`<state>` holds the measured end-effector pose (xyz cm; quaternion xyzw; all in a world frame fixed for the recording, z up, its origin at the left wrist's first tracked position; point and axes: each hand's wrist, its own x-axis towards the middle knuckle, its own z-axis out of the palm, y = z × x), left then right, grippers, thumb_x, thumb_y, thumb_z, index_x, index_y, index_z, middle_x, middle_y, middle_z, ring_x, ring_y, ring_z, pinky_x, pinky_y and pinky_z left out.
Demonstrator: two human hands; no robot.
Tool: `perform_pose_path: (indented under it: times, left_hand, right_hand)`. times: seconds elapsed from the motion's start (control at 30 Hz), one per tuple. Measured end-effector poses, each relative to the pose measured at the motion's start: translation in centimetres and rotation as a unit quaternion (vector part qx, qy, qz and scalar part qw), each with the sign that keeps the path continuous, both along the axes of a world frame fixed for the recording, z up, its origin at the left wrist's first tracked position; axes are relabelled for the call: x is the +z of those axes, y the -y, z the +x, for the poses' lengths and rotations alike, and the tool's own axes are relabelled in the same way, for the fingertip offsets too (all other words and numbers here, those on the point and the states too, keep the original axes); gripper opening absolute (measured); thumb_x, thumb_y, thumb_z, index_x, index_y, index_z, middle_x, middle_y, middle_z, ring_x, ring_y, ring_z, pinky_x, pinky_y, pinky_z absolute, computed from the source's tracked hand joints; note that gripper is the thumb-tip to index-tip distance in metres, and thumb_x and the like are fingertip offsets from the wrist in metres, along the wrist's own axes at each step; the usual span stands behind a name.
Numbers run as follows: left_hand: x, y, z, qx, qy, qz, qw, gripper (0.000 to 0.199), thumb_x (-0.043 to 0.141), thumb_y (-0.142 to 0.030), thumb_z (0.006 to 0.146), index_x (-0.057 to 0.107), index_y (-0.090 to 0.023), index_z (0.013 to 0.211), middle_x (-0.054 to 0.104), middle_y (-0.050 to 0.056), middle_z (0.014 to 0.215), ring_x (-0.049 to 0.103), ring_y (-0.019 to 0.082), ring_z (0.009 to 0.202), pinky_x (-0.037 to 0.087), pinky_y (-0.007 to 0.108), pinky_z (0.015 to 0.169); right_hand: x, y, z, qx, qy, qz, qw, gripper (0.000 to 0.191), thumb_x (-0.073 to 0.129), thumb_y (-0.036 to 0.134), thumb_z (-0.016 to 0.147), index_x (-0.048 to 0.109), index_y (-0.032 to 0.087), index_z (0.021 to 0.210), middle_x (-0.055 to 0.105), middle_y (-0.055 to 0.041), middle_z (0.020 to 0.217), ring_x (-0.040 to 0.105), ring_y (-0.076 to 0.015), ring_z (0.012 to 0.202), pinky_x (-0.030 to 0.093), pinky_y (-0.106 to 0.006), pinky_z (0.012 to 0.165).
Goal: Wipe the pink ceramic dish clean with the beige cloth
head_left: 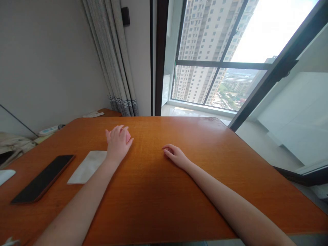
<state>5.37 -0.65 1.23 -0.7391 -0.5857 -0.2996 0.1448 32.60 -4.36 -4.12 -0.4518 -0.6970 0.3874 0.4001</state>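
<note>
1. Head view, left of centre: the left hand (118, 141) grasps a small pink item (128, 137), fingers spread over it, on the wooden surface (153, 198).
2. Centre: the right hand (176, 156) rests there, fingers loosely curled, released.
3. Lower left: a white sheet (85, 168) lies partly behind the left forearm, beside a dark slab (43, 179).
4. Far left: markings on a white-and-blue device (48, 131) are too small to read.

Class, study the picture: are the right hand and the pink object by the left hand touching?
Apart. The head view plainly shows a wide strip of brown tabletop between the right hand and the pink object.
</note>
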Motion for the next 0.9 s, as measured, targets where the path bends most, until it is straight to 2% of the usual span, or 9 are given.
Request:
perform_pose_path:
  times: [0.07, 0.13, 0.2, 0.27, 0.37, 0.47, 0.63, 0.73, 0.9]
  left_hand:
    - [-0.4, -1.4, -2.5, 0.037, -0.017, -0.081, 0.996, 0.041, 0.053, -0.038, 0.078, 0.055, -0.017, 0.114, 0.051, 0.017, 0.127, 0.041, 0.037, 0.121, 0.017, 0.066, 0.102]
    - [-1.1, -2.6, -4.4, 0.013, -0.037, -0.164, 0.986, 0.032, 0.054, -0.041, 0.076, 0.061, -0.017, 0.097, 0.061, 0.016, 0.111, 0.052, 0.034, 0.107, 0.032, 0.058, 0.097]
    - [-1.7, -3.4, -5.4, -0.015, -0.047, -0.193, 0.980, 0.025, 0.055, -0.041, 0.076, 0.061, -0.017, 0.080, 0.064, 0.014, 0.096, 0.056, 0.031, 0.096, 0.042, 0.047, 0.089]
    - [-2.0, -3.7, -5.3, -0.029, -0.047, -0.182, 0.982, 0.023, 0.054, -0.040, 0.077, 0.057, -0.018, 0.071, 0.064, 0.013, 0.087, 0.057, 0.029, 0.090, 0.045, 0.040, 0.082]
    - [-1.8, -3.0, -3.2, -0.067, -0.043, -0.143, 0.987, 0.022, 0.055, -0.039, 0.078, 0.054, -0.019, 0.068, 0.063, 0.011, 0.084, 0.056, 0.028, 0.087, 0.044, 0.039, 0.081]
    - [-1.4, -1.1, 0.7, -0.152, -0.038, -0.113, 0.981, 0.022, 0.056, -0.038, 0.080, 0.054, -0.018, 0.072, 0.062, 0.010, 0.087, 0.054, 0.027, 0.089, 0.043, 0.039, 0.082]
    - [-1.5, 2.6, 6.8, -0.262, -0.033, -0.141, 0.954, 0.018, 0.056, -0.035, 0.082, 0.054, -0.017, 0.078, 0.060, 0.009, 0.090, 0.052, 0.023, 0.088, 0.043, 0.038, 0.082]
    - [-1.8, 3.7, 8.4, -0.292, -0.037, -0.157, 0.943, 0.016, 0.058, -0.032, 0.081, 0.056, -0.017, 0.081, 0.060, 0.008, 0.092, 0.052, 0.023, 0.089, 0.041, 0.041, 0.089]
    - [-2.2, 3.9, 8.6, -0.295, -0.043, -0.163, 0.941, 0.015, 0.059, -0.030, 0.080, 0.058, -0.016, 0.084, 0.060, 0.009, 0.095, 0.051, 0.023, 0.093, 0.038, 0.043, 0.095]
  right_hand:
    - [-0.2, -0.1, -0.1, -0.006, -0.006, 0.000, 1.000, 0.028, 0.048, 0.044, 0.085, 0.056, 0.019, 0.091, 0.057, 0.0013, 0.068, 0.054, -0.0127, 0.062, 0.043, -0.026, 0.063]
    - [-0.3, -0.2, -0.1, -0.010, -0.012, -0.003, 1.000, 0.028, 0.047, 0.045, 0.085, 0.057, 0.019, 0.091, 0.058, 0.0009, 0.069, 0.055, -0.0132, 0.062, 0.044, -0.027, 0.064]
    - [-0.4, -0.2, -0.1, -0.010, -0.009, -0.003, 1.000, 0.028, 0.046, 0.045, 0.086, 0.057, 0.019, 0.088, 0.059, 0.0008, 0.068, 0.055, -0.0133, 0.062, 0.044, -0.027, 0.064]
    - [-0.4, -0.3, -0.1, -0.012, -0.004, 0.001, 1.000, 0.028, 0.044, 0.044, 0.087, 0.057, 0.019, 0.086, 0.059, 0.0007, 0.067, 0.055, -0.0131, 0.062, 0.045, -0.027, 0.063]
    - [-0.6, -0.5, -0.1, -0.046, -0.017, 0.017, 0.999, 0.027, 0.045, 0.043, 0.086, 0.057, 0.019, 0.092, 0.060, -0.0010, 0.075, 0.056, -0.0139, 0.068, 0.046, -0.028, 0.067]
    - [-0.9, -0.8, -0.2, -0.094, -0.044, 0.044, 0.994, 0.032, 0.048, 0.043, 0.084, 0.053, 0.020, 0.106, 0.061, -0.0049, 0.094, 0.057, -0.0154, 0.082, 0.048, -0.030, 0.073]
    - [-1.1, -0.9, 0.0, -0.122, -0.073, 0.089, 0.986, 0.048, 0.046, 0.041, 0.086, 0.038, 0.021, 0.129, 0.051, -0.0105, 0.122, 0.055, -0.0171, 0.098, 0.048, -0.033, 0.082]
    - [-1.1, -0.7, 0.1, -0.104, -0.025, 0.125, 0.986, 0.048, 0.044, 0.040, 0.088, 0.037, 0.022, 0.132, 0.049, -0.0104, 0.124, 0.052, -0.0185, 0.103, 0.048, -0.035, 0.085]
    - [-1.0, -0.6, 0.1, -0.098, 0.038, 0.155, 0.982, 0.040, 0.045, 0.039, 0.088, 0.048, 0.022, 0.124, 0.052, -0.0092, 0.118, 0.050, -0.0207, 0.109, 0.044, -0.038, 0.093]
